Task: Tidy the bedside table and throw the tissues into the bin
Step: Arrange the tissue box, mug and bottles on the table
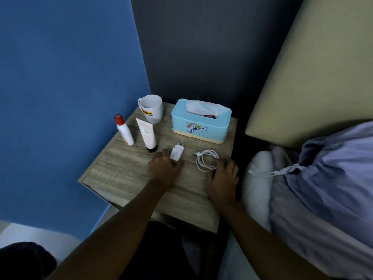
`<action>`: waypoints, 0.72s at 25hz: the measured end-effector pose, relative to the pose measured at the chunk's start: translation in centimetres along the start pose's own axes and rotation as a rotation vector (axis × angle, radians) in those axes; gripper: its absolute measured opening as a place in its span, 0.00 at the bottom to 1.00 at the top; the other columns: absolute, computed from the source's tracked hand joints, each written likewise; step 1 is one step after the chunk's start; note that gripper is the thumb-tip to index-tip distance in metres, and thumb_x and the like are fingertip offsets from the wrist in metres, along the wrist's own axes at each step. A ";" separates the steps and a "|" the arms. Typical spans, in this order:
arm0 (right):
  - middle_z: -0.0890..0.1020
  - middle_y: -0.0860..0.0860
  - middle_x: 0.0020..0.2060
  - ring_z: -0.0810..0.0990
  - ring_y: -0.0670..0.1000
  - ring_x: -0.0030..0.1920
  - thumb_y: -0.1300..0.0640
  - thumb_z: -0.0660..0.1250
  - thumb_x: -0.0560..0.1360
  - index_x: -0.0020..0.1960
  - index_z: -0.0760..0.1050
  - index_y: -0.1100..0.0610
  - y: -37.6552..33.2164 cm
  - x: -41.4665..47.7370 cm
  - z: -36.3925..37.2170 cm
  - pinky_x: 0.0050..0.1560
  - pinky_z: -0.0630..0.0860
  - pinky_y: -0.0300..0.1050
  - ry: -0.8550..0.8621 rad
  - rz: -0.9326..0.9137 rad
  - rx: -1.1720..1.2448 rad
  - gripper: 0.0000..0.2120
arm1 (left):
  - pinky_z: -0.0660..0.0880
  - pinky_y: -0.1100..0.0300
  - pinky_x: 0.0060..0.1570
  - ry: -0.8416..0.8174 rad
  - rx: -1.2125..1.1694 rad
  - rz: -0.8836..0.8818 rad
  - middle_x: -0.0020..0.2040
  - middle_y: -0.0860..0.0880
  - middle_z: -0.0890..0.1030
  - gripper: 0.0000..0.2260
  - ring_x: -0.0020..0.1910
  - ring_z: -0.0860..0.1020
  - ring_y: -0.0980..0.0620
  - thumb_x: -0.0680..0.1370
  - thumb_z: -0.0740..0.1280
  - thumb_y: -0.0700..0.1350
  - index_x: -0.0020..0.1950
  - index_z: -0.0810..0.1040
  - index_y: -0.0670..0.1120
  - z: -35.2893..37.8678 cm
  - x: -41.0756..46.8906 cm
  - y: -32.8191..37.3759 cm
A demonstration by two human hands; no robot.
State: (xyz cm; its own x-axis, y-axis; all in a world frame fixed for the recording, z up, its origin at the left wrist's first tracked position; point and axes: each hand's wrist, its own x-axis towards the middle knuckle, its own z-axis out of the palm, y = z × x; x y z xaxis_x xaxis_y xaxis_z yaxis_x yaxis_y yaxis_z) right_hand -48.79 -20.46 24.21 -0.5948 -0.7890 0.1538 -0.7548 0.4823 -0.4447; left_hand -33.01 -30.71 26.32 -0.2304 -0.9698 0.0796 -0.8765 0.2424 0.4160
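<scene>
- Forearms: both reach in from the bottom edge and converge on the front half of the bedside table.
- Left hand: palm down on the tabletop, fingers curled loosely round the near end of the charger plug. Thumb and fingertips touch its sides, a narrow grasp, and the plug is not yet lifted.
- Charger plug: lies flat, long axis running away from the hand, prongs pointing toward the tissue box.
- Right hand: palm down, fingers partly spread, fingertips resting on the near right of the coiled cable. Whether it pinches the loop I cannot tell.
- Coiled cable: flat loop just ahead of the right hand, loose end pointing left toward the plug, apart from it.
- Tissue box: at the back right, beyond both hands, one tissue standing out of the slot. The right hand is the nearer.
- Mug, tube, bottle: grouped at the back left, tube and bottle leaning, nearer the left hand.
- Loose tissues and bin: none in view.
- Judgement: the step in hand is gathering plug and cable, each hand to its own item.
</scene>
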 end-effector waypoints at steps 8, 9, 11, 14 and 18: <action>0.73 0.60 0.62 0.69 0.62 0.62 0.50 0.56 0.69 0.59 0.75 0.57 -0.2 0.0 -0.4 0.58 0.73 0.57 0.011 -0.024 0.001 0.22 | 0.78 0.50 0.49 0.046 0.094 0.135 0.57 0.41 0.80 0.27 0.56 0.78 0.42 0.76 0.61 0.64 0.64 0.73 0.45 0.7 0.1 -0.7; 0.73 0.60 0.62 0.69 0.62 0.63 0.50 0.56 0.69 0.59 0.75 0.57 -0.2 0.0 -0.5 0.59 0.73 0.56 0.006 -0.020 0.002 0.22 | 0.78 0.50 0.49 0.040 0.099 0.131 0.57 0.41 0.80 0.27 0.56 0.78 0.42 0.76 0.61 0.64 0.64 0.73 0.45 0.7 0.1 -0.6; 0.73 0.60 0.63 0.69 0.61 0.63 0.50 0.56 0.68 0.59 0.75 0.57 -0.2 0.1 -0.4 0.60 0.72 0.56 -0.001 -0.018 0.004 0.23 | 0.78 0.49 0.50 0.033 0.099 0.128 0.58 0.41 0.80 0.27 0.56 0.78 0.42 0.76 0.61 0.64 0.65 0.72 0.45 0.6 0.2 -0.5; 0.73 0.59 0.62 0.69 0.61 0.63 0.50 0.55 0.68 0.60 0.75 0.57 -0.3 0.1 -0.5 0.61 0.72 0.56 -0.006 -0.025 0.003 0.24 | 0.78 0.49 0.50 0.051 0.102 0.135 0.58 0.41 0.80 0.27 0.56 0.78 0.42 0.76 0.61 0.64 0.64 0.73 0.45 0.7 0.1 -0.6; 0.73 0.59 0.62 0.68 0.61 0.63 0.49 0.56 0.69 0.60 0.76 0.56 -0.1 0.1 -0.6 0.61 0.72 0.56 -0.012 -0.028 -0.001 0.23 | 0.77 0.49 0.50 0.038 0.112 0.147 0.58 0.41 0.80 0.27 0.56 0.78 0.43 0.76 0.60 0.65 0.65 0.72 0.46 0.9 0.1 -0.6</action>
State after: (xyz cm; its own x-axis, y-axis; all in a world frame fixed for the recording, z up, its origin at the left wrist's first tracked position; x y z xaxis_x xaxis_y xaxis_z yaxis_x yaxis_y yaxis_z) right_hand -48.94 -20.37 24.85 -0.5697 -0.8070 0.1555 -0.7715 0.4598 -0.4398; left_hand -32.88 -30.96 25.32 -0.3454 -0.9235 0.1670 -0.8764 0.3811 0.2945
